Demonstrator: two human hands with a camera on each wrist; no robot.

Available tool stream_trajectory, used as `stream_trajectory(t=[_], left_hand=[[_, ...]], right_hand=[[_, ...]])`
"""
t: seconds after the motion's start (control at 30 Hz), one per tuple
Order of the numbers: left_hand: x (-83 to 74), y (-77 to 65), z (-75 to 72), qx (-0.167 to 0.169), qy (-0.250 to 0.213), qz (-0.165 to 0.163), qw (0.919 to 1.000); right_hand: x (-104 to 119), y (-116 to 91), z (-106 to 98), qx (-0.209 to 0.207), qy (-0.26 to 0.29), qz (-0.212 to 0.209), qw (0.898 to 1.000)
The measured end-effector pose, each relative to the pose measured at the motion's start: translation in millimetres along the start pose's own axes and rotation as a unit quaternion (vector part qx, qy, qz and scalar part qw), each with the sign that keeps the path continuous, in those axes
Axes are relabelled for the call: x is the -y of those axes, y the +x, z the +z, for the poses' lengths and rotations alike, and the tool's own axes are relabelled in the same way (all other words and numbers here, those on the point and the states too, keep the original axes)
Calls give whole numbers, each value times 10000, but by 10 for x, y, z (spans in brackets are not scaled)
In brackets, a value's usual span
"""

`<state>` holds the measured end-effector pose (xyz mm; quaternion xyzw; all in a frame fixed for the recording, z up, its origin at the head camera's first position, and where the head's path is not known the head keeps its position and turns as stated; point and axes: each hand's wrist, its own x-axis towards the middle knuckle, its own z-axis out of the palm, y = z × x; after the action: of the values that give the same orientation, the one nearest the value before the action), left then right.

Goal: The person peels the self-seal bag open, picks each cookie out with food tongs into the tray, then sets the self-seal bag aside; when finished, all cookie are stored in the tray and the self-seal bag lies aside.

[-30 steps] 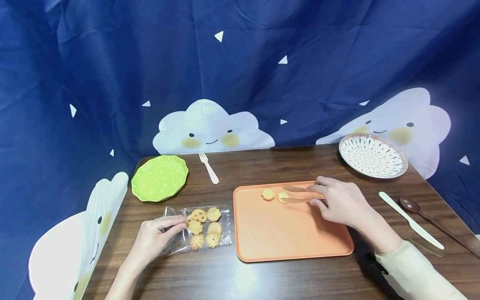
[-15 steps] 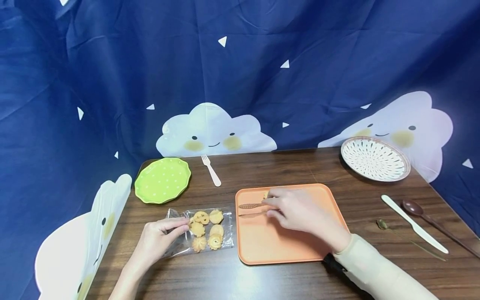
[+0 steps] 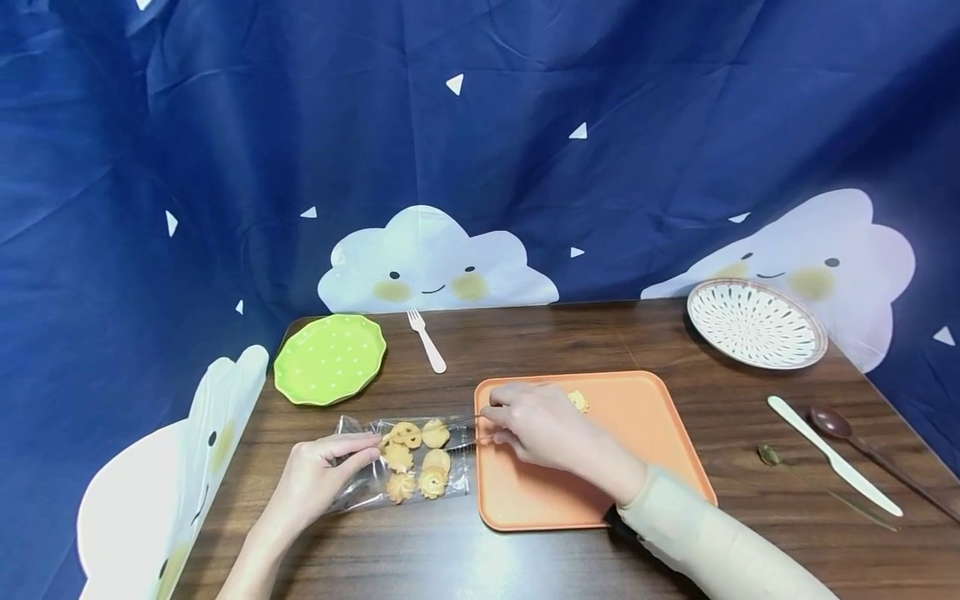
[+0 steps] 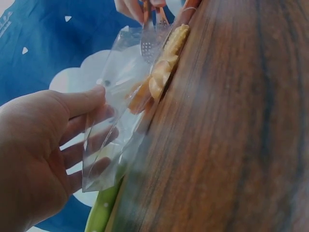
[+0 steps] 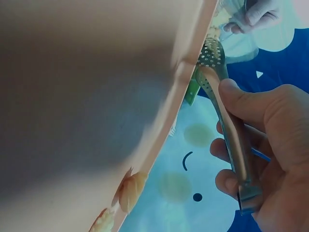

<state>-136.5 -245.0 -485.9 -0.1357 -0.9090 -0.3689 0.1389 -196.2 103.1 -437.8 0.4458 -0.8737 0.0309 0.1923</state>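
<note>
Grips shiny metal tongs (image 5: pixel 232 133) with perforated ends in the bare right hand (image 5: pixel 285 142). Points them past the rim of a flat peach-coloured tray (image 5: pixel 87 111) toward a clear plastic bag (image 5: pixel 241 50) held in the bare left hand (image 5: pixel 261 15). Has two small golden cookies (image 5: pixel 131 191) resting on the tray near its rim.

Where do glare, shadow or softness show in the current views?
Head view: pale glare on the dark brown wooden table, on the near side of the orange rectangular tray; left wrist view: bright streaks along the clear plastic bag, the table's grain rather soft; right wrist view: a broad dark shadow over the tray, with pale highlights on the perforated metal tongs.
</note>
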Motion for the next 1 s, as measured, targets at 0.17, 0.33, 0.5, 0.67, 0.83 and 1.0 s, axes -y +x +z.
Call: stream_trajectory(t=[0.17, 0.33, 0.5, 0.67, 0.83, 1.0], left_hand=[[8, -1, 10, 8, 11, -45, 10000], [10, -6, 17, 19, -25, -23, 10000], [6, 0, 20, -26, 41, 28, 10000], [2, 3, 18, -56, 92, 83, 9999], [3, -3, 17, -63, 89, 112, 9999], [2, -8, 18, -55, 108, 80, 9999]], right_hand=[[48, 55, 20, 73, -157, -19, 9998], [95, 82, 23, -10, -269, -46, 9996], [136, 93, 25, -43, -378, -83, 9992], [167, 101, 13, -18, -495, -165, 9986], [172, 97, 13, -53, -435, -178, 9989], [159, 89, -16, -111, -231, -113, 9996]])
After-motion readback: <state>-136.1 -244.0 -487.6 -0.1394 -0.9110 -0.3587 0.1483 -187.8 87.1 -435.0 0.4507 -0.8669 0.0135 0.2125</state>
